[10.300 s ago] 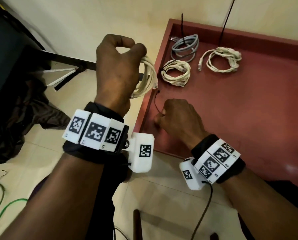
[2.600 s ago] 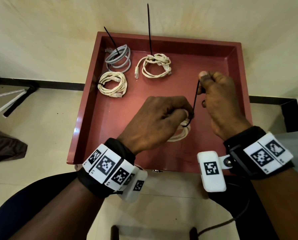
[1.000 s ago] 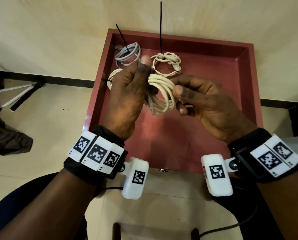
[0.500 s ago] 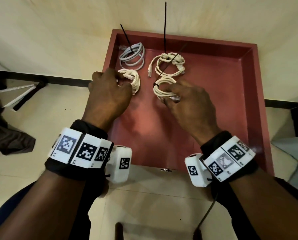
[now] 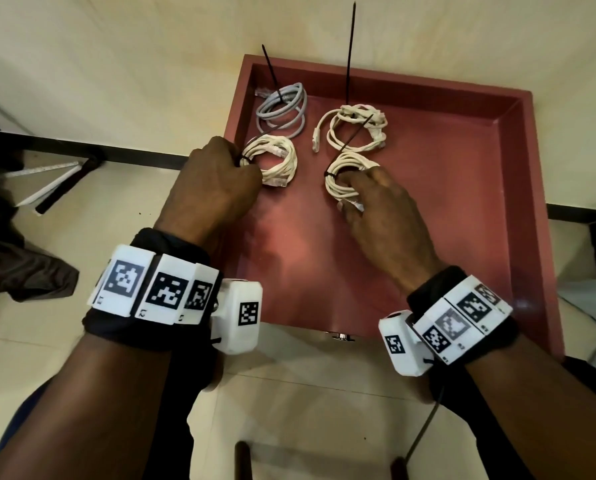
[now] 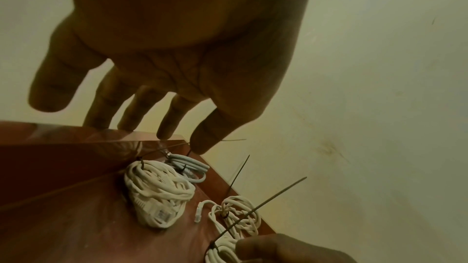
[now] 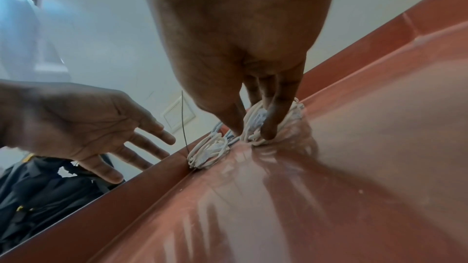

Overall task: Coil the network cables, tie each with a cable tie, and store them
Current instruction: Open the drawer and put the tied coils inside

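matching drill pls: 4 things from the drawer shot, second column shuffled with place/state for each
Column 1
1. grey coil
2. far right white coil
3. near right white coil
4. left hand

Column 2
A. right hand has its fingertips on it
B. far left corner of the red drawer
C. fingers spread, holding nothing, at the drawer's left edge
D. tied, with a cable tie tail standing up against the wall

Pairs: 1-B, 2-D, 3-A, 4-C
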